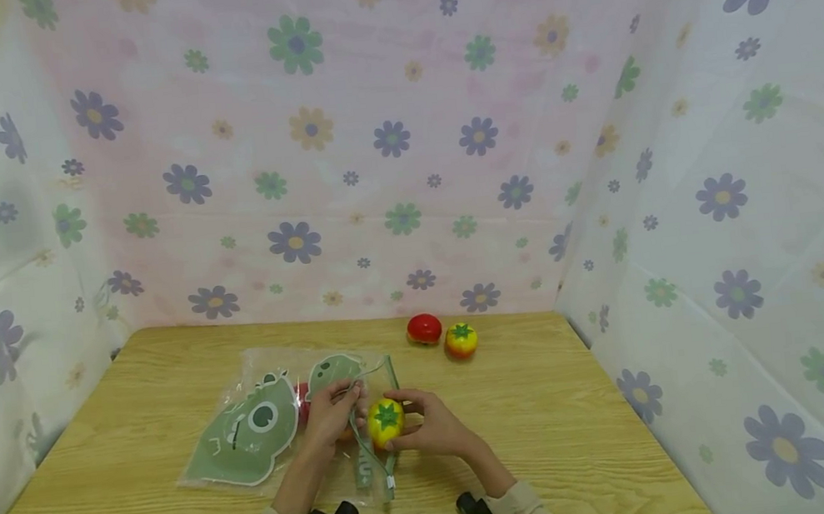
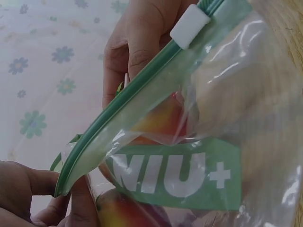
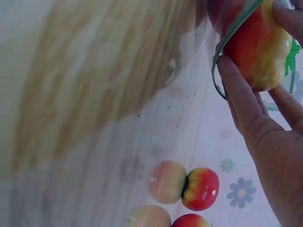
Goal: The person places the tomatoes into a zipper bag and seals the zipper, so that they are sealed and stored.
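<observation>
A clear zip bag [image 1: 249, 429] with green cartoon prints lies on the wooden table, its green-edged mouth facing right. My left hand [image 1: 330, 412] pinches the rim of that mouth, as the left wrist view also shows. My right hand [image 1: 438, 428] grips a yellow-and-red toy tomato [image 1: 387, 423] with a star-shaped green top, at the bag's mouth. In the left wrist view, a white slider [image 2: 190, 26] sits on the green zip strip [image 2: 118, 101]. Another red-and-yellow toy fruit [image 2: 125, 208] shows through the plastic, partly hidden.
Toward the table's back edge stand a red toy fruit [image 1: 425, 329] and a yellow-and-red toy tomato [image 1: 461, 341], side by side. Flower-patterned cloth [image 1: 343, 172] walls the table [image 1: 550, 427] at the back and on both sides.
</observation>
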The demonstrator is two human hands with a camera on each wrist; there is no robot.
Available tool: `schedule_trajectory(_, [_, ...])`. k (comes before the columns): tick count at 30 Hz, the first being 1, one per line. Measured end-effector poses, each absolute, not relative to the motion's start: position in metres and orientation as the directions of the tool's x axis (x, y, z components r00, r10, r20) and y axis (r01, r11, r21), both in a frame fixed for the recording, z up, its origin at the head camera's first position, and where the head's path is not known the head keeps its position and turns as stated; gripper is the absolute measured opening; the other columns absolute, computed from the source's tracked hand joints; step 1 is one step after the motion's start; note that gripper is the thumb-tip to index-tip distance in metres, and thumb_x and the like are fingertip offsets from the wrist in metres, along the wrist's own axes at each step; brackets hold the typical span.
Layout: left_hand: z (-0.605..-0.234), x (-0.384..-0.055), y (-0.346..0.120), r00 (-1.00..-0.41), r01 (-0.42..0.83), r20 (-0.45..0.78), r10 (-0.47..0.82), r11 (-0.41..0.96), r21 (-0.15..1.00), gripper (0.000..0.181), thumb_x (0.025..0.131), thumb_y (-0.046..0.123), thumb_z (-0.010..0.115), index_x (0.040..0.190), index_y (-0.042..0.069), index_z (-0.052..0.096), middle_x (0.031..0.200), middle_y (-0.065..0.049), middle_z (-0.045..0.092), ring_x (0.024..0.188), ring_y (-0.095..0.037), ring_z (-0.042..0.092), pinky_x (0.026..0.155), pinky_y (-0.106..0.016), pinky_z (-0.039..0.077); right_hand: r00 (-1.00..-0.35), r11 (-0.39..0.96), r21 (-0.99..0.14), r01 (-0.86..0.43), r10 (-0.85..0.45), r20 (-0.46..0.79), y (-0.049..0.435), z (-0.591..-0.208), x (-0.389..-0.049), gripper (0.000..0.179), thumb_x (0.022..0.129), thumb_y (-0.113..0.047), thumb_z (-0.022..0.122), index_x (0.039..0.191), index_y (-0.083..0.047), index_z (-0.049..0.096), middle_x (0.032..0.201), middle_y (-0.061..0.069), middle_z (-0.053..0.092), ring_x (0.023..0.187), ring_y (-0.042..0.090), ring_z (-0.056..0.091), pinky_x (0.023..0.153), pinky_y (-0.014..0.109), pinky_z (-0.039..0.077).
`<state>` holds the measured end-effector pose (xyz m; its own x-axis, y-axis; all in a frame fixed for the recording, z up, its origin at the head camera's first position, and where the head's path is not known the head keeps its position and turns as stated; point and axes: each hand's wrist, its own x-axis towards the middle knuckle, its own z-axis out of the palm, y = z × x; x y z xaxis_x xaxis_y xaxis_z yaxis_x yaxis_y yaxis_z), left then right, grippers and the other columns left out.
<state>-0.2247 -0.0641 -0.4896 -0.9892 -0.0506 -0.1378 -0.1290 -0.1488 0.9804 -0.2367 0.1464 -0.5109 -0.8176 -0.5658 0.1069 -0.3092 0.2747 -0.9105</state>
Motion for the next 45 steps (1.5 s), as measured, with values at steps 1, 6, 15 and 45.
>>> schedule_trajectory(1, [-0.489,-0.225,-0.064,-0.989,-0.129,-0.138,-0.05,-0.155,0.98,0.028,0.105,0.009,0.057,0.125,-0.009,0.06,0.102,-0.018,0.071,0.064,-0.011,0.059,0.056,-0.02,0.055,-0.817,0.278,-0.908,-0.313,-0.566,0.108,0.146,-0.511,-0.237,0.071,0.084,-0.005,0.083,0.146,0.001,0.049,0.15,0.021,0.048,0.126,0.042,0.056,0.089,0.037,0.061])
schedule_trajectory(6, [-0.489,-0.225,-0.063,-0.989,-0.126,-0.136,-0.054,-0.165,0.978,0.026,0.105,0.008,0.057,0.124,-0.009,0.061,0.097,-0.015,0.07,0.061,-0.01,0.057,0.056,-0.02,0.054,-0.816,0.275,-0.91,-0.311,-0.568,0.107,0.145,-0.508,-0.235,0.071,0.084,-0.003,0.082,0.146,0.002,0.049,0.15,0.021,0.048,0.126,0.041,0.056,0.089,0.034,0.061])
schedule_trajectory(15, [-0.486,-0.223,-0.063,-0.991,-0.116,-0.125,-0.048,-0.156,0.981,0.032,0.104,0.008,0.057,0.131,-0.009,0.057,0.112,-0.025,0.068,0.065,-0.01,0.057,0.056,-0.019,0.053,-0.818,0.272,-0.91,-0.313,-0.564,0.113,0.145,-0.508,-0.234,0.069,0.085,-0.001,0.081,0.146,0.002,0.05,0.149,0.022,0.048,0.125,0.043,0.055,0.09,0.039,0.061])
schedule_trajectory(45, [-0.482,-0.224,-0.066,-0.993,-0.102,-0.108,-0.043,-0.127,0.987,0.033,0.102,0.011,0.061,0.13,-0.006,0.06,0.088,-0.01,0.069,0.065,-0.011,0.059,0.057,-0.018,0.049,-0.81,0.292,-0.882,-0.371,-0.566,0.154,0.123,-0.51,-0.239,0.059,0.087,-0.009,0.081,0.141,-0.008,0.056,0.14,0.012,0.059,0.122,0.034,0.061,0.1,0.043,0.056])
